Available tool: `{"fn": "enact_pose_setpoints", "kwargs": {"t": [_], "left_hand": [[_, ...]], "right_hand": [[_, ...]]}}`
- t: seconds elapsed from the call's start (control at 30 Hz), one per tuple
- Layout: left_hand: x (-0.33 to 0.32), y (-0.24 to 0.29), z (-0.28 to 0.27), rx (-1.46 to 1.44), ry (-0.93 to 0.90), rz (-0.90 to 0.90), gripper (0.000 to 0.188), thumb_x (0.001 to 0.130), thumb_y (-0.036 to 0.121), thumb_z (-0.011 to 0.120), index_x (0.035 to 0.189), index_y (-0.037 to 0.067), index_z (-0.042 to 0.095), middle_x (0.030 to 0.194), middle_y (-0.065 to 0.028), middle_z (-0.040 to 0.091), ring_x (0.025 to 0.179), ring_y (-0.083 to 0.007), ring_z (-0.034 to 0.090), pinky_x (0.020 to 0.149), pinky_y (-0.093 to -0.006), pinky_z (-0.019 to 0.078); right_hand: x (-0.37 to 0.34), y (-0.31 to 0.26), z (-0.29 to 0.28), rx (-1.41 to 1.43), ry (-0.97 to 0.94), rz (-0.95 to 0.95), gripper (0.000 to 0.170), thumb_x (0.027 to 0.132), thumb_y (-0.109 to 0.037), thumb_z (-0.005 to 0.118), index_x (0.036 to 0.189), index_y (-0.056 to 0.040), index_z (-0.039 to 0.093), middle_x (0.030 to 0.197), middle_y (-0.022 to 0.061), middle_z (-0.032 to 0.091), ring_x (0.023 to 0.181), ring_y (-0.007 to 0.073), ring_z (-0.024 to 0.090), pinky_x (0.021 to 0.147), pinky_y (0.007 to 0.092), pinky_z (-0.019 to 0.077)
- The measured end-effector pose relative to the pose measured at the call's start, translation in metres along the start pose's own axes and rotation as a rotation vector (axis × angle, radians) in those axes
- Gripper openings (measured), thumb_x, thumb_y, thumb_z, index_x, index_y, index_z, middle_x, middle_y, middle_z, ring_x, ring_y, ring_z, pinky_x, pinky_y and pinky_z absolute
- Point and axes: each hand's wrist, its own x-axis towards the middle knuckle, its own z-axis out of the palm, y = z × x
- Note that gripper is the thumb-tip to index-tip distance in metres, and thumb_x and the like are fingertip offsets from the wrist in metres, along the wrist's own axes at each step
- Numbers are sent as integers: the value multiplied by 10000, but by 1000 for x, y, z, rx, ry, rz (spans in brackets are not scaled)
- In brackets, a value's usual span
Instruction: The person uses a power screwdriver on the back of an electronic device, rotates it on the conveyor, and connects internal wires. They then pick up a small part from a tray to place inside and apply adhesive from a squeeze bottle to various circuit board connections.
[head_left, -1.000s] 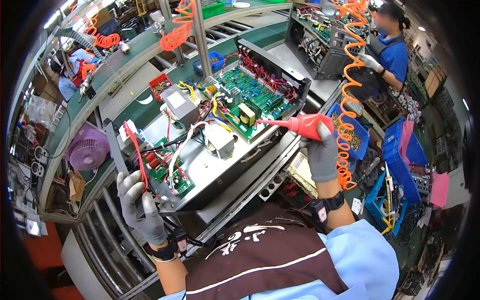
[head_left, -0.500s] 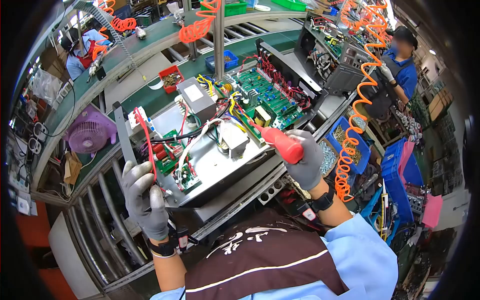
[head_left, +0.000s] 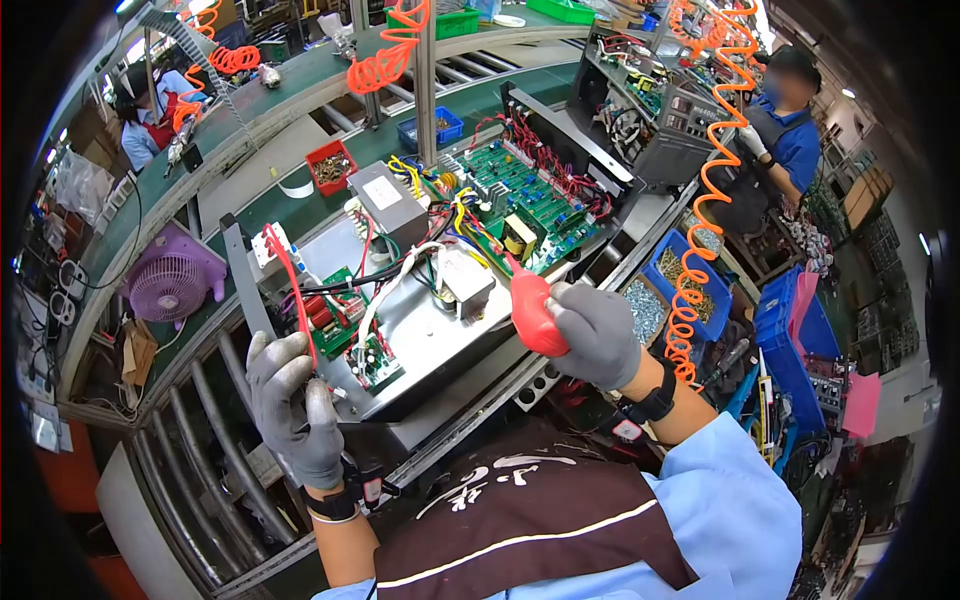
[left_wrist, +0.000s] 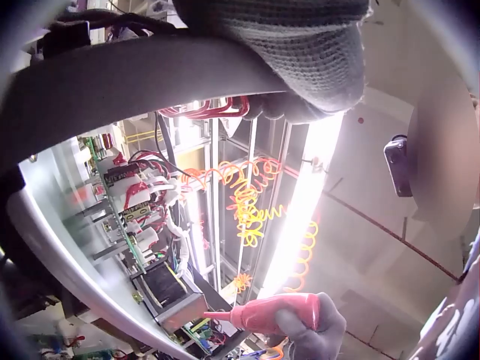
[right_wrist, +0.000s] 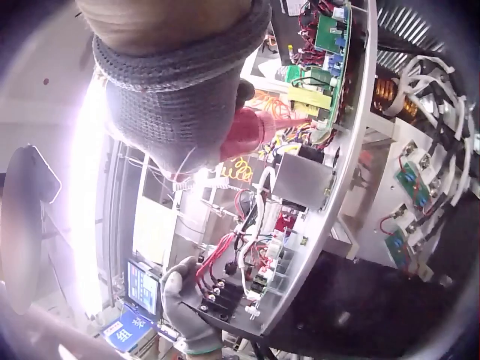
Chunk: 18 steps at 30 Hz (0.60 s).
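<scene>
My gloved right hand (head_left: 597,335) grips a red squeeze bottle (head_left: 535,318) by its body. The bottle's thin nozzle points away from me, its tip close to the wires and the yellow-wrapped transformer (head_left: 520,237) at the near edge of a large green circuit board (head_left: 560,208). In the left wrist view the same bottle (left_wrist: 277,311) shows with its nozzle beside the metal box. At the near left corner of the open metal chassis (head_left: 425,325), my gloved left hand (head_left: 295,415) holds the upright end panel, fingers curled over its edge, beside red wires (head_left: 300,295).
Orange coiled air hoses (head_left: 722,200) hang on the right. Blue bins of screws (head_left: 695,285) stand right of the chassis, and a small red bin (head_left: 328,168) behind it. Rollers (head_left: 225,450) and a purple fan (head_left: 170,285) are at left. Another person (head_left: 790,125) works at far right.
My right hand has moved left with the squeeze bottle and turned it, so the nozzle swung from pointing left to pointing away from me. My left hand has stayed on the end panel.
</scene>
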Motion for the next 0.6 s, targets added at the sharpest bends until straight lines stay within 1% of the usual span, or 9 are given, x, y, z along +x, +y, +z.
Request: {"fn": "enact_pose_setpoints", "kwargs": {"t": [0.07,0.1,0.17,0.27,0.33,0.4,0.47,0.53,0.6], "left_hand": [[-1,-1,0,9,8,-5,245,651,-5,514,889,12,567,997,-144,635,999,-289,584,1065,-513,315],[-1,-2,0,7,11,-5,245,651,-5,514,889,12,567,997,-144,635,999,-289,584,1065,-513,315],[-1,-4,0,-10,5,37,249,647,0,521,891,18,568,997,-140,636,998,-284,585,1058,-514,323],[1,-4,-2,-8,-3,54,232,653,14,532,881,22,571,989,-139,639,984,-282,593,1046,-516,338],[1,-7,-2,2,5,62,225,655,21,537,877,21,573,984,-140,641,973,-282,598,1040,-517,344],[1,-8,-2,5,-2,62,219,657,28,541,874,21,575,979,-141,643,962,-282,602,1034,-518,350],[3,-8,-2,-1,1,96,213,663,29,544,873,18,579,976,-143,646,948,-284,609,1027,-515,358],[2,-9,-1,-24,9,105,217,679,26,548,892,14,580,981,-144,647,960,-286,606,1025,-515,357],[2,-8,-1,-15,10,107,215,695,20,549,908,13,579,986,-144,648,967,-284,604,1027,-516,354]], "right_hand": [[3,0,-3,4,81,57,382,560,-64,735,900,6,576,873,133,603,646,281,610,507,346,483],[4,1,-1,1,80,54,382,560,-64,735,900,6,576,873,133,603,646,281,610,507,346,483],[5,6,7,3,136,86,367,561,-55,743,877,-6,563,848,146,599,634,303,605,498,350,473],[15,16,15,54,170,113,364,564,-37,744,873,-14,552,826,154,592,629,326,596,494,361,466],[32,17,13,69,171,138,341,584,-15,730,867,-13,539,782,144,563,607,333,575,496,369,459],[44,23,13,12,98,194,275,639,-69,719,832,-40,525,739,120,539,599,326,570,504,382,454],[70,21,11,-3,35,198,232,691,-145,700,812,-62,520,714,116,539,615,329,580,521,398,454],[93,28,16,-62,-104,183,226,715,-215,685,831,-78,547,720,117,576,667,340,601,564,420,472],[117,36,26,-67,-226,148,234,705,-222,676,863,-72,591,749,132,615,732,349,622,632,427,499]]}}
